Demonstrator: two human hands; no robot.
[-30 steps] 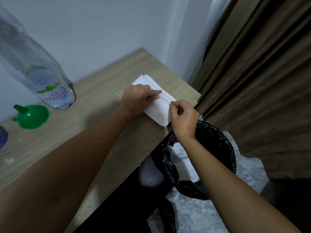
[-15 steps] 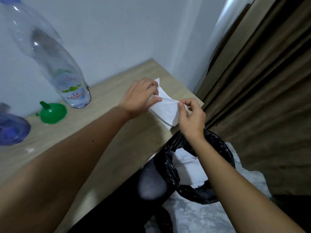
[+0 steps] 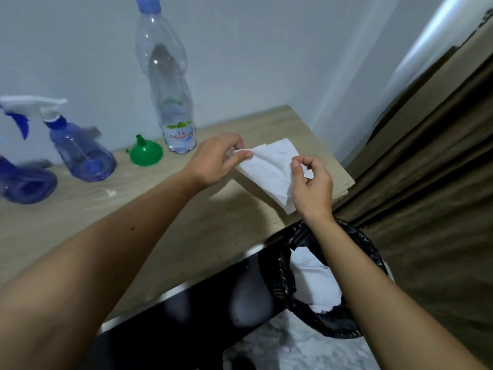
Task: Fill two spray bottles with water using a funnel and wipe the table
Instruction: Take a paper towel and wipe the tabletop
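- Fingers of left hand: thumb and forefinger pinch the left corner of the white folded paper tissue.
- Fingers of right hand: curled, thumb and forefinger pinching the tissue's upper right edge.
- Tissue: held just above the right end of the pale wood-grain worktop, its lower layers draping down to the surface.
- Handling note: judged step is peeling one ply free for wiping; draw the two pinches apart slowly and evenly, since thin paper likely tears.
- Pose: both forearms reach forward from below, converging; wrists raised off the worktop.
- Small green plastic funnel: mouth down, beside the tall clear plastic water bottle.
- Two translucent blue spray bottles: left, heads fitted.
- Black-lined waste bin: below the worktop edge, holding crumpled white paper.
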